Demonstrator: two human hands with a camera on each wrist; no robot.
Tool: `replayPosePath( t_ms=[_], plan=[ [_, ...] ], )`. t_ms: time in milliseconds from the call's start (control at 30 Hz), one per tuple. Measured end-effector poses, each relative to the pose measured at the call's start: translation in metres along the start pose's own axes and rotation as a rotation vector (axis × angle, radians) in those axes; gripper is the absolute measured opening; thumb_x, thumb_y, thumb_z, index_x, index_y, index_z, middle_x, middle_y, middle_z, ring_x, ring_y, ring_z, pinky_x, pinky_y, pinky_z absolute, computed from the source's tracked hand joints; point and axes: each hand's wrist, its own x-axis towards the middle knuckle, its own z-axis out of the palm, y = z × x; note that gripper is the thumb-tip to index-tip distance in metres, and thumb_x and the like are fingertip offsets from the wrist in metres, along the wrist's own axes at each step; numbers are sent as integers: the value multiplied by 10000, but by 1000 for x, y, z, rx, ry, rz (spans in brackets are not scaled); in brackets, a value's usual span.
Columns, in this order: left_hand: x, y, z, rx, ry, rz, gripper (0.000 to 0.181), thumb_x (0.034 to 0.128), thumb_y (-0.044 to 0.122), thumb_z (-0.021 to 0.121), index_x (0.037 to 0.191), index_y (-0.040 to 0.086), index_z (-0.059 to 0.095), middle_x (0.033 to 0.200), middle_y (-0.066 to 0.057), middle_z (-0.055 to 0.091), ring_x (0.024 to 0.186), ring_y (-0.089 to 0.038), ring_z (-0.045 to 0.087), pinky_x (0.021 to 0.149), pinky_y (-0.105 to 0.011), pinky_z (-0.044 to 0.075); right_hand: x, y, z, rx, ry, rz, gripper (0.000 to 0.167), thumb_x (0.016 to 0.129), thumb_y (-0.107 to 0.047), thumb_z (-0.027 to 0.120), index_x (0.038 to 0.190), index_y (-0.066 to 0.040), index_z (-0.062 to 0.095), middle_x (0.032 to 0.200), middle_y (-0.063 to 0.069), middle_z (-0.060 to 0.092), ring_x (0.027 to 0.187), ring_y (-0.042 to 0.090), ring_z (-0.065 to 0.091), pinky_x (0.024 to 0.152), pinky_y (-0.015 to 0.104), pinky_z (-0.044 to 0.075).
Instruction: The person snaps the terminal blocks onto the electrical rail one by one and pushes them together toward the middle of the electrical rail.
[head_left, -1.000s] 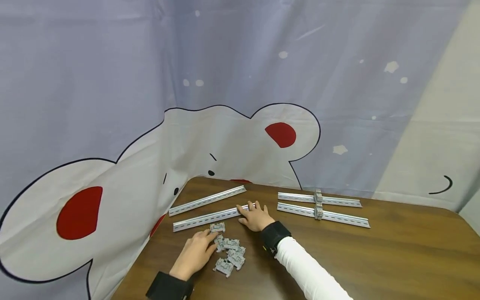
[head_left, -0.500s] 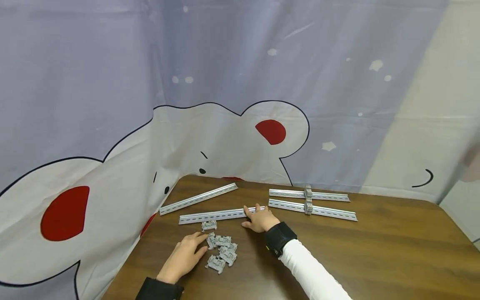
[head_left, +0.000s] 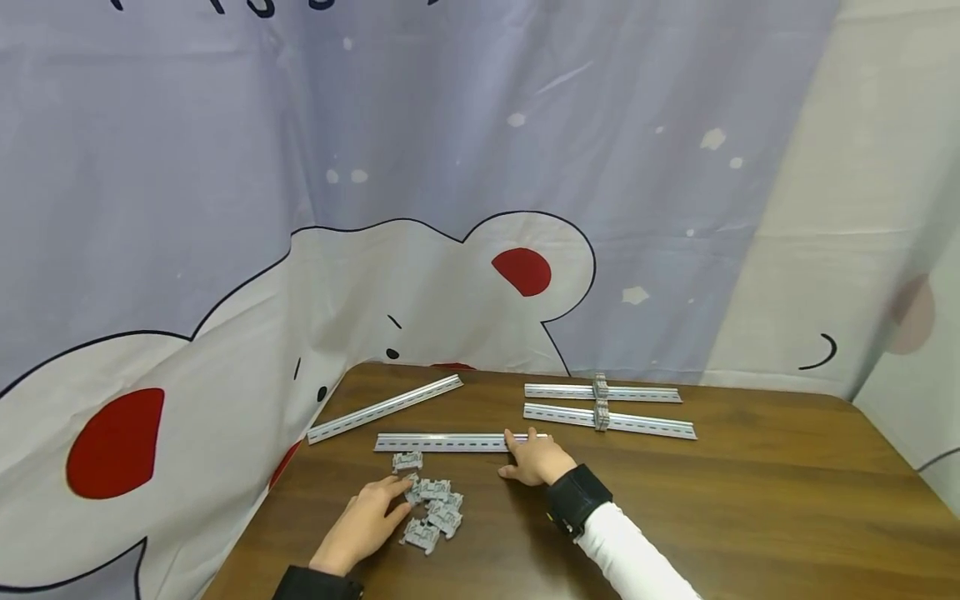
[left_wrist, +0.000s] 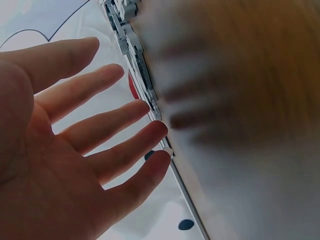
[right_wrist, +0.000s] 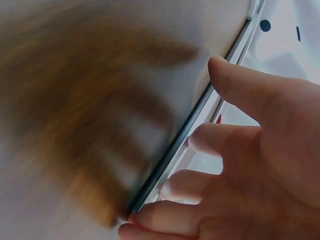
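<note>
A slotted metal DIN rail (head_left: pixel 442 442) lies nearly level across the middle of the table. My right hand (head_left: pixel 542 461) rests its fingers on the right end of that rail, thumb apart on the near side. In the right wrist view the fingers reach over the rail's long edge. My left hand (head_left: pixel 365 518) is held low with fingers extended, beside a small heap of grey terminal blocks (head_left: pixel 433 490); whether a fingertip touches them I cannot tell. One separate terminal block (head_left: pixel 407 461) lies just in front of the rail's left part. The left wrist view shows the palm holding nothing.
Another bare rail (head_left: pixel 386 408) lies slanted at the back left. Two parallel rails (head_left: pixel 651 427) at the back right carry grey terminal blocks (head_left: pixel 602 414) near their middles. A printed curtain (head_left: pixel 420 283) hangs behind the wooden table (head_left: pixel 750 500).
The middle rail has turned from slanted to nearly level and shifted right, with my right hand on its end. My left hand stays beside the blocks. The head view has shifted.
</note>
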Motion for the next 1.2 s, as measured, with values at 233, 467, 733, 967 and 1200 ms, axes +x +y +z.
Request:
replayPosePath(
  t_ms=[233, 467, 733, 967, 1200],
  plan=[
    [3, 0, 1, 20, 7, 5, 392, 924, 195, 634, 1298, 83, 607, 1356, -253, 537, 1255, -468, 487, 962, -709, 339, -19, 25, 6, -14, 14, 32, 730, 901, -491, 607, 1484, -118, 374, 1445, 327, 391, 1238, 556, 459, 941, 568, 471],
    [6, 3, 5, 13, 21, 51, 376, 920, 179, 640, 1280, 75, 618, 1341, -216, 563, 1240, -447, 509, 957, -697, 360, -36, 48, 13, 1, 30, 64, 770, 897, -487, 613, 1474, -45, 361, 1437, 359, 373, 1232, 589, 437, 936, 589, 463],
    [10, 6, 2, 14, 20, 67, 388, 916, 170, 642, 1285, 56, 608, 1353, -244, 541, 1253, -450, 501, 975, -645, 392, -61, 78, 12, 50, 28, 79, 782, 902, -456, 619, 1472, 0, 337, 1429, 406, 343, 1213, 645, 406, 942, 635, 431],
    [14, 6, -5, 37, 36, 57, 391, 918, 161, 641, 1293, 54, 604, 1361, -243, 536, 1256, -454, 497, 972, -656, 384, -74, 99, 9, 78, 34, 79, 777, 913, -448, 607, 1477, 6, 325, 1426, 435, 313, 1207, 679, 372, 926, 667, 417],
    [15, 7, -4, 59, 53, 44, 351, 918, 156, 642, 1256, 65, 636, 1314, -233, 578, 1214, -422, 550, 955, -602, 434, -89, 114, 13, 90, 29, 66, 755, 924, -440, 593, 1471, 14, 337, 1438, 418, 314, 1209, 662, 389, 911, 680, 415]
  ],
)
